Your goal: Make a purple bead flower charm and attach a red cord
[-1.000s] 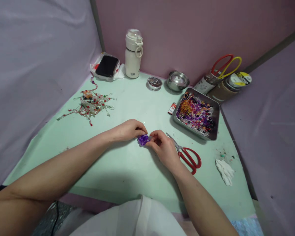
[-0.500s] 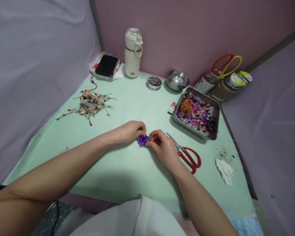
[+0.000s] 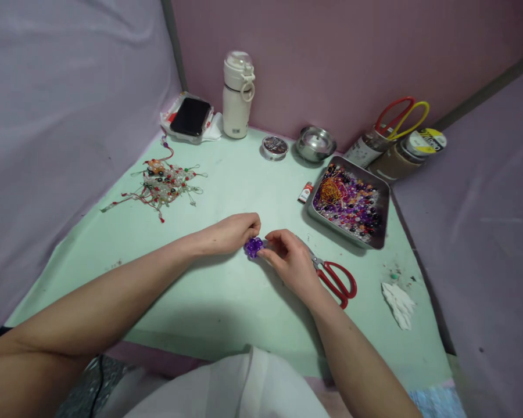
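Note:
A small cluster of shiny purple beads (image 3: 253, 248) sits low over the table between my two hands. My left hand (image 3: 240, 231) is closed, its curled fingers against the upper left of the cluster; what they pinch is too small or hidden to see. My right hand (image 3: 288, 255) has its fingers bent, with the thumb tip at the right edge of the beads and the index fingertip just above. Any thread on the beads is too fine to make out. Red-handled scissors (image 3: 336, 281) lie beside my right hand, their blades partly behind it.
A metal tray (image 3: 352, 237) of mixed beads and orange thread stands right, near a small red-and-white box (image 3: 305, 192). Behind are a spool (image 3: 275, 148), steel bowl (image 3: 316, 144), white bottle (image 3: 237, 98) and phone (image 3: 192, 116). Finished-looking beadwork (image 3: 168, 183) lies left, crumpled tissue (image 3: 398, 305) right.
My left hand has risen very slightly, and the bead cluster has turned a little, showing more of its top. The right hand stays almost in place.

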A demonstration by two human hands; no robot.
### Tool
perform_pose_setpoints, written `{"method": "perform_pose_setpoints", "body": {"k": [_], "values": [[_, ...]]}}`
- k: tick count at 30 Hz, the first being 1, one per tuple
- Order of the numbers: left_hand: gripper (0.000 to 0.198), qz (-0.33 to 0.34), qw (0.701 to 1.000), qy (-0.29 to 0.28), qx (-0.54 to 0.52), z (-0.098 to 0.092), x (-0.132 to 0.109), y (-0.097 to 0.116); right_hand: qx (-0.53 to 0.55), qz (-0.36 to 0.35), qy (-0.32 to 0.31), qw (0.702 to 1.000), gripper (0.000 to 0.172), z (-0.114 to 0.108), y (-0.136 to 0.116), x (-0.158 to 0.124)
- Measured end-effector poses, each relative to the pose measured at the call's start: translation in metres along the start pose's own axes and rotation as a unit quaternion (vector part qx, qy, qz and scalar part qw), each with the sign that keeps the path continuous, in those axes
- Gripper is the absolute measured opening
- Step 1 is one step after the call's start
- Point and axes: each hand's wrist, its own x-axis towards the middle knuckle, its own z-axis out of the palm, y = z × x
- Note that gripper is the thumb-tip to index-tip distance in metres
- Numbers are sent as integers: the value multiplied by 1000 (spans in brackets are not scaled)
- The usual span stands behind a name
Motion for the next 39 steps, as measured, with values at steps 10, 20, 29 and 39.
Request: {"method": "perform_pose_setpoints", "body": {"k": [10, 20, 29, 39], "values": [[8, -25, 995, 85, -36, 3, 3, 4, -2, -27, 7, 1000, 16, 5, -2, 4], [9, -90, 940, 157, -289, 13, 8, 8, 13, -19, -3, 1000, 13, 6, 1, 4], [9, -95, 842, 157, -508, 17, 6, 17, 24, -20, -12, 999, 13, 6, 1, 3], [6, -47, 891, 124, -435, 18, 1, 27, 133, 24, -2, 991, 13, 6, -6, 6]]}}
